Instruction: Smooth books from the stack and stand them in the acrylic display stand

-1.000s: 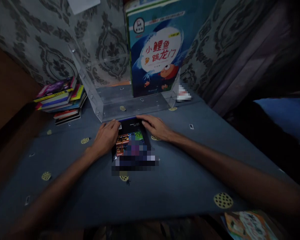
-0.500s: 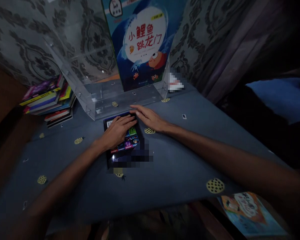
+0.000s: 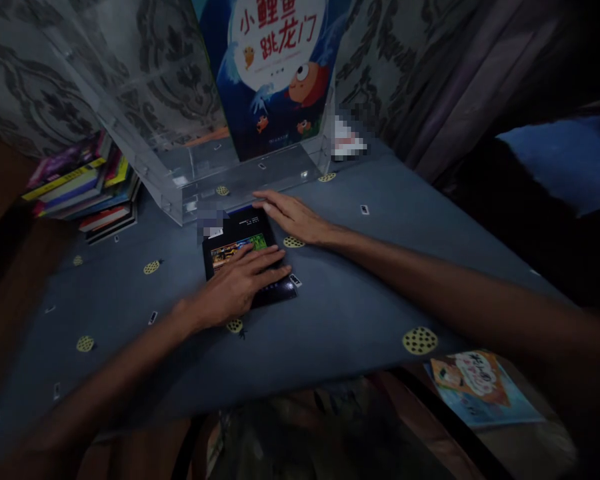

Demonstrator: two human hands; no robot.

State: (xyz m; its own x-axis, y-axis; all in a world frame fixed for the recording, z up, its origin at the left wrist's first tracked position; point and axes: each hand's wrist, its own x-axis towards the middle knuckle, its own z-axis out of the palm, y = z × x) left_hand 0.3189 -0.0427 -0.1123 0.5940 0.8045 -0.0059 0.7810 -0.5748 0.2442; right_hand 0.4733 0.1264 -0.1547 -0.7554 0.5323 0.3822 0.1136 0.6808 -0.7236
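A dark book (image 3: 240, 227) with small colourful pictures on its cover lies flat on the table, close in front of a clear stand (image 3: 180, 200). My left hand (image 3: 243, 280) rests flat across its lower half, fingers stretched out and pointing right, hiding part of the cover. At the book's upper right corner is my right hand (image 3: 293, 217), its fingers extended to the left with the tips touching or just over the top edge. Neither hand grips the book. Upright in the stand is a blue picture book (image 3: 275, 127) with an orange fish on it.
To the left of the stand is a pile of books (image 3: 87, 187). A patterned cloth (image 3: 345, 320) covers the table. Below the front edge, at right, lies another picture book (image 3: 485, 387). A blurred white item (image 3: 347, 140) sits behind the stand's right end.
My left hand has slid down the dark book toward the near edge, uncovering its upper part. My right hand stays at the top corner. The view has tilted downward.
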